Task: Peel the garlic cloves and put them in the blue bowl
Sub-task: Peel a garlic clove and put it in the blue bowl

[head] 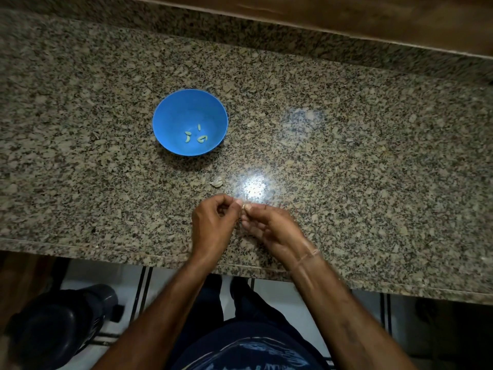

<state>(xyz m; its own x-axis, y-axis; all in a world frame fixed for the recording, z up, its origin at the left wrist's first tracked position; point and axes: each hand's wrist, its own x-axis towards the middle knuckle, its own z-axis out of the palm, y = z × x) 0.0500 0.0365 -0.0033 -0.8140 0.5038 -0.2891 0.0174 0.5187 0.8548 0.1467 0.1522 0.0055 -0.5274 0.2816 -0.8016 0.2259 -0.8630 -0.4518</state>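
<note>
Garlic clove sits pinched between the fingertips of both hands, just above the counter and near its front edge. The left grip is curled, with thumb and forefinger nipping the clove from the left. The right grip meets it from the other side, its thumb and forefinger pinching the same clove and its other fingers loosely bent. Fingertips hide most of the clove, so I cannot tell how much skin is on it. A blue bowl stands upright on the counter beyond the hands and to their left, well apart from them. A few pale peeled cloves lie on its bottom. Between bowl and hands a small pale garlic piece lies on the counter; whether it is clove or husk is unclear. A thin band circles the right wrist. Below the counter's edge, a dark rounded object stands on the light tiled floor.
</note>
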